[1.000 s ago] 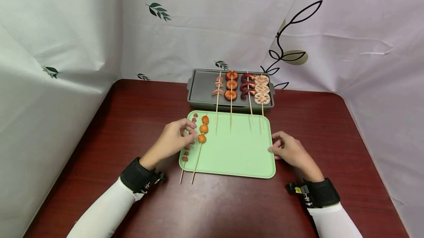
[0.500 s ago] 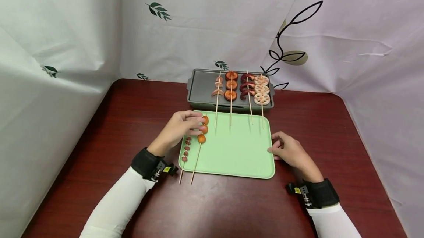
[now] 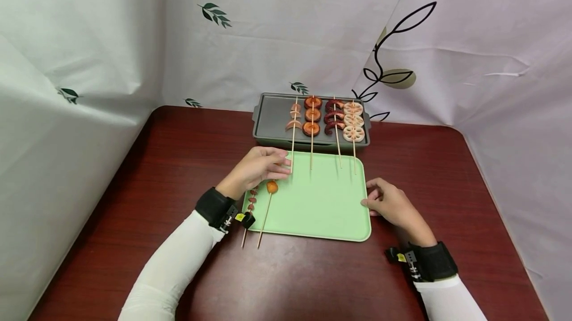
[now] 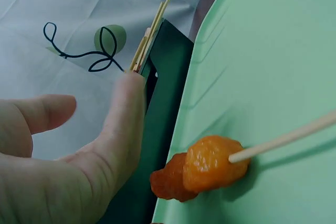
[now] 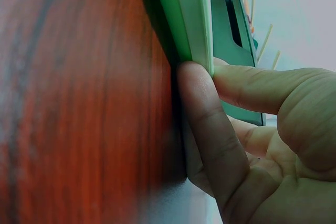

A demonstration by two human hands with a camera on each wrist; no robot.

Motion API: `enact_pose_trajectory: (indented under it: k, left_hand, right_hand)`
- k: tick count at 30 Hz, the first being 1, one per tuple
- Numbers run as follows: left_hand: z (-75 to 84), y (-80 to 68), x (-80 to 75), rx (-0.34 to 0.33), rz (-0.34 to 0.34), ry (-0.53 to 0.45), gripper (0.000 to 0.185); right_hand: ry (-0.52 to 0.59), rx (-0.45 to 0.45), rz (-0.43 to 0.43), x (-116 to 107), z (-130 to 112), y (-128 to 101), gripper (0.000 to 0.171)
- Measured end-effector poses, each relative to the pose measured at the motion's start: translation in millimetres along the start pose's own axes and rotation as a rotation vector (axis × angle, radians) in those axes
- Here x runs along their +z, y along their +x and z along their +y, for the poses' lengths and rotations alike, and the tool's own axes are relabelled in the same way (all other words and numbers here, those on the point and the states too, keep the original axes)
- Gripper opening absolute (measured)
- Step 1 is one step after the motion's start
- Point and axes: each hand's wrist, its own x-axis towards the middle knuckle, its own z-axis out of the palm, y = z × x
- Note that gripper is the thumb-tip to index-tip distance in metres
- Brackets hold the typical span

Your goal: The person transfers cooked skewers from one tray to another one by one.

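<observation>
My left hand (image 3: 264,166) hovers over the far left part of the green tray (image 3: 321,202), its fingers by the stick end of a skewer of pale crescent slices (image 3: 294,125). Thumb and finger stand apart in the left wrist view, with nothing seen between them. Below that hand lies a skewer of orange balls (image 4: 216,163), partly hidden in the head view. A skewer of small reddish pieces (image 3: 251,207) lies left of it, also partly covered. My right hand (image 3: 391,204) pinches the tray's right rim (image 5: 197,24) between thumb and finger.
Behind the tray stands a dark grill pan (image 3: 277,117). On it lie skewers of brown round slices (image 3: 312,115), purple tentacles (image 3: 333,116) and lotus root slices (image 3: 353,120), sticks reaching over the tray. A patterned cloth (image 3: 268,38) hangs behind the brown table (image 3: 201,137).
My left hand has moved right and slightly away, from the reddish skewer across the orange balls to the stick of the pale-slice skewer. My right hand has stayed on the tray rim.
</observation>
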Motion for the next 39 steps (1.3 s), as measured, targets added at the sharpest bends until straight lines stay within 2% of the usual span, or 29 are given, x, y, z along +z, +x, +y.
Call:
enact_pose_trajectory:
  k: [5, 13, 24, 34, 39]
  left_hand:
    - [1.9, 7.0, 5.2, -0.022, 0.024, -0.002, 0.035]
    - [5.0, 17.6, 9.1, -0.044, 0.035, 0.020, 0.042]
    - [4.4, 25.5, 10.1, -0.013, 0.069, 0.049, 0.037]
    - [5.5, 23.7, 9.3, 0.010, 0.084, 0.027, 0.036]
    - [6.2, 20.4, 10.1, 0.015, 0.082, 0.052, 0.036]
  right_hand:
    - [0.007, -0.001, 0.001, 0.1, 0.6, 0.1, 0.049]
    - [-0.001, -0.003, 0.001, -0.8, 0.7, -0.4, 0.049]
    - [-0.003, -0.001, -0.002, -0.7, 0.7, -0.3, 0.050]
    - [-0.001, -0.011, 0.002, -0.3, -0.6, -0.4, 0.049]
    - [-0.006, -0.011, 0.000, -0.7, -0.9, -0.9, 0.049]
